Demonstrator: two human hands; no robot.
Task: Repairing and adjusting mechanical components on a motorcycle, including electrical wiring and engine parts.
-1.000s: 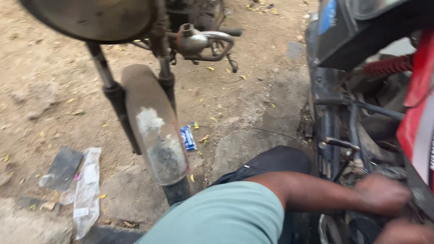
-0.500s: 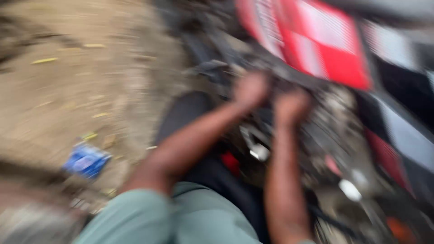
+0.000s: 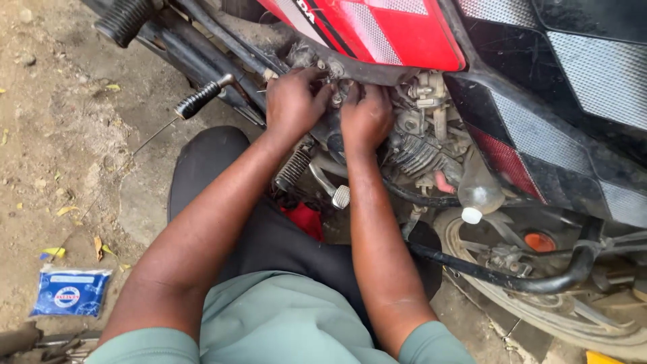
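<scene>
Motorcycle engine is sitting under the red and black side panels, just above the rear wheel lying low at the right. Both hands are working side by side at its greasy top: the left hand is curling its fingers into the parts, the right hand is pressing in too, fingertips hidden. A footpeg is jutting out nearby. A blue packet is lying on the dirt.
</scene>
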